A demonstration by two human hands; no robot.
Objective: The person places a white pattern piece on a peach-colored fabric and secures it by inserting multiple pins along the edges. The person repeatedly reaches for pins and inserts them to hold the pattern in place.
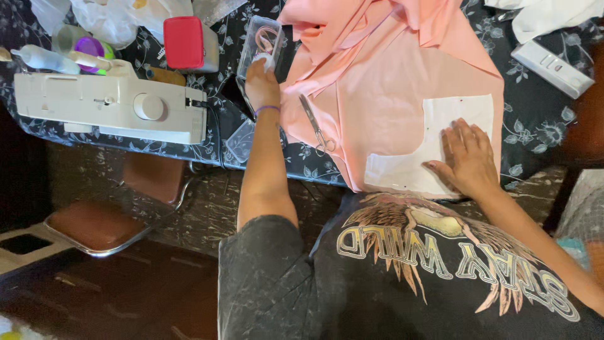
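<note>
Nearest the camera is the person's dark grey printed shirt point(390, 277). Just beyond it, the right hand point(469, 157) lies flat, fingers spread and gripping nothing, on a white paper pattern piece point(434, 141). This piece is roughly L-shaped with a curved inner edge and sits on the right part of a peach-pink fabric point(384, 82).

The fabric is smooth under the paper, folded and bunched toward the far edge, and covers the middle of the table from near edge to far. A pair of metal scissors point(316, 124) rests on its left part, blades pointing far, handles near, jaws together.

Farther left, the left hand point(262, 82) (a purple band at the wrist) is extended to a clear plastic box point(259, 47) holding pink material. The fingers are closed round a small white object point(265, 59) at the box; what it is cannot be told.

The table carries a dark cloth with a pale floral print point(541, 126). On it at the left stands a white sewing machine point(113, 104), with a red case point(184, 41) and white plastic bags point(113, 19) beyond. A white rectangular device point(552, 68) lies far right. Below the table edge, left, stands a brown-seated metal chair point(94, 223) on a dark floor.
</note>
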